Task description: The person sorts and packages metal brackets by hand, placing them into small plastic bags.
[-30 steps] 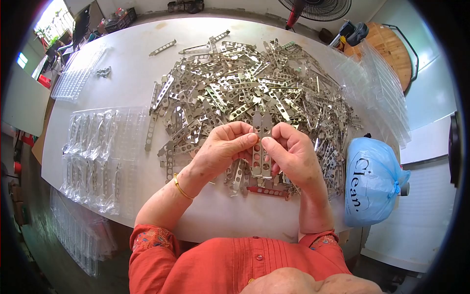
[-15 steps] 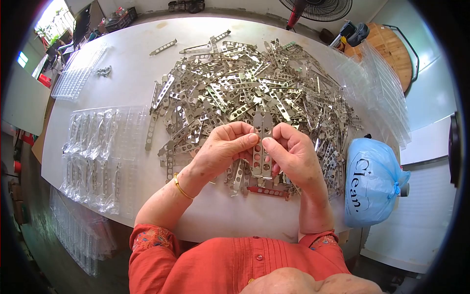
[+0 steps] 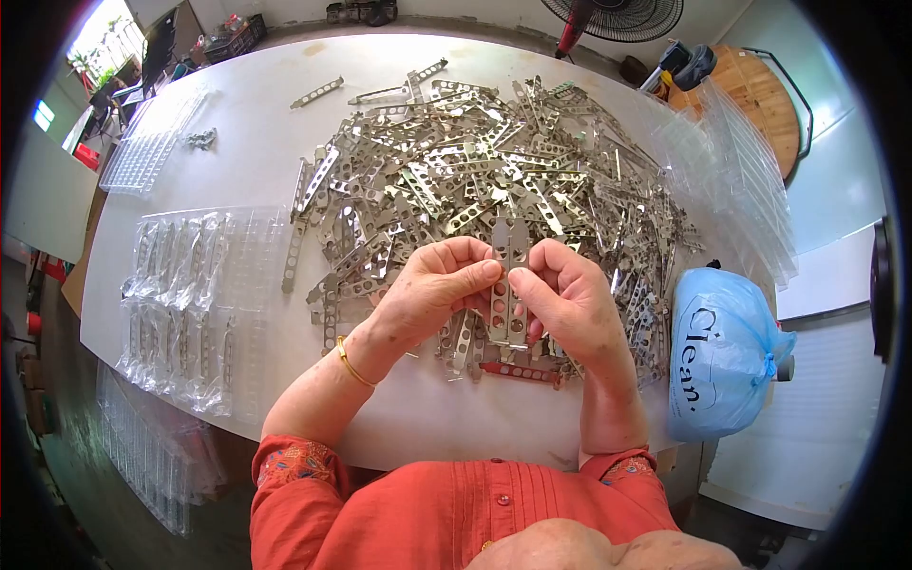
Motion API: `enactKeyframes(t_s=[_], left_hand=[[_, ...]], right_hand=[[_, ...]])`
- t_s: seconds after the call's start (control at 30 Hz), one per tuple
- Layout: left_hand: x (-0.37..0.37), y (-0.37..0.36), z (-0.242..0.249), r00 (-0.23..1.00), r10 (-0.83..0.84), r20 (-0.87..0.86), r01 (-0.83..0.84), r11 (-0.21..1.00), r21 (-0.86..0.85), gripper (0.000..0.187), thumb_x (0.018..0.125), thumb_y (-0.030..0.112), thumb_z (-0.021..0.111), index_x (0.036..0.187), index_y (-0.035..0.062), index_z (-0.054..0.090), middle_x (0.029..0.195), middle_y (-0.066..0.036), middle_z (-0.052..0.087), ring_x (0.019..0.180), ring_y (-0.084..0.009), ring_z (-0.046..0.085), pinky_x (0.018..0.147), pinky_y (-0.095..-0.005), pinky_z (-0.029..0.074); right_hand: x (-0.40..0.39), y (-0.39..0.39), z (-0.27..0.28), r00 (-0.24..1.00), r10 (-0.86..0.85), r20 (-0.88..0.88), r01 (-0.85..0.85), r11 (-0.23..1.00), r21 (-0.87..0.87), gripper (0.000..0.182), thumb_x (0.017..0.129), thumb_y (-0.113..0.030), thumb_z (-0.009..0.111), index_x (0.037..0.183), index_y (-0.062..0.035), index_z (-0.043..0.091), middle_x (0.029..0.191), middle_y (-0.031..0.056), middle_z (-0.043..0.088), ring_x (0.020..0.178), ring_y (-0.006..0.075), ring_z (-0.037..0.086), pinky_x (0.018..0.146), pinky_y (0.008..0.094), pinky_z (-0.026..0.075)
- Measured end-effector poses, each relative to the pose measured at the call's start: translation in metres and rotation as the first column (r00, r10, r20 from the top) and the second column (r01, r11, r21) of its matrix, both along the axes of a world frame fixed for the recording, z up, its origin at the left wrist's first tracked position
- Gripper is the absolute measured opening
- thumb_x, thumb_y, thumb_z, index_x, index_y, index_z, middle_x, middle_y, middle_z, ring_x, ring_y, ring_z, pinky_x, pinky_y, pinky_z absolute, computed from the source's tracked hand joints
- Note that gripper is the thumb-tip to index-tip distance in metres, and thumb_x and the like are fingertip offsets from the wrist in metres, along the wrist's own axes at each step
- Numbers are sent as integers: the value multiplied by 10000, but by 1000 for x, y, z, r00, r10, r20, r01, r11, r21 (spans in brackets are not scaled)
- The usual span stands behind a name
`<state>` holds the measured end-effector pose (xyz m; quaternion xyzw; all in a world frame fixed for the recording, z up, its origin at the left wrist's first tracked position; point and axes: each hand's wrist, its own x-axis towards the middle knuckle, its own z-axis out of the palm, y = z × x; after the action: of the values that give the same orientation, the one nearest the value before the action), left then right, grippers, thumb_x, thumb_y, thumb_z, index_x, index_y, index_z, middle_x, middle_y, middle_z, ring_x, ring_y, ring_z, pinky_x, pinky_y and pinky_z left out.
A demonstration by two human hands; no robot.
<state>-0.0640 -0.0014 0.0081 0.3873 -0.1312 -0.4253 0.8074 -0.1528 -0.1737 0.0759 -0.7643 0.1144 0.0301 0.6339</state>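
Two slim metal brackets with rows of round holes stand side by side, lengthwise, between my hands. My left hand (image 3: 439, 280) pinches the left bracket (image 3: 499, 318) between thumb and fingers. With its thumb laid across the front, my right hand (image 3: 570, 296) grips the right bracket (image 3: 518, 328); its other fingers curl behind, partly hidden. Beyond and beneath my hands spreads a large heap of similar metal brackets (image 3: 456, 157). A reddish bracket (image 3: 521, 371) lies at the heap's near edge, just below the held pair.
On the left, a transparent plastic tray (image 3: 252, 285) holds several bagged brackets (image 3: 180, 256). Another transparent tray (image 3: 152, 142) sits at the far left. A tied blue plastic bag (image 3: 727, 351) stands at the right edge, near stacked transparent trays (image 3: 746, 180). A fan (image 3: 627, 14) stands behind the white table (image 3: 256, 85).
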Motion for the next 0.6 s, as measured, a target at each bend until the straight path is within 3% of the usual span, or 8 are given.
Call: enactKeyframes(t_s=[0.37, 0.6], left_hand=[[-2, -1, 2, 999, 16, 35, -17, 1000, 14, 188, 984, 201, 666, 1041, 27, 623, 942, -53, 687, 791, -138, 693, 683, -278, 579], [-6, 2, 14, 981, -92, 172, 79, 994, 80, 135, 983, 177, 660, 979, 63, 588, 938, -96, 731, 768, -102, 677, 621, -228, 525]], right_hand=[[0, -5, 4, 1000, -23, 12, 23, 1000, -2, 146, 964, -134, 625, 866, -40, 573, 688, -7, 609, 562, 28, 548, 478, 207, 425], [2, -11, -1, 976, -130, 175, 129, 991, 17, 153, 964, -144, 638, 865, -46, 575, 682, -53, 551, 586, 4, 491, 495, 199, 375]])
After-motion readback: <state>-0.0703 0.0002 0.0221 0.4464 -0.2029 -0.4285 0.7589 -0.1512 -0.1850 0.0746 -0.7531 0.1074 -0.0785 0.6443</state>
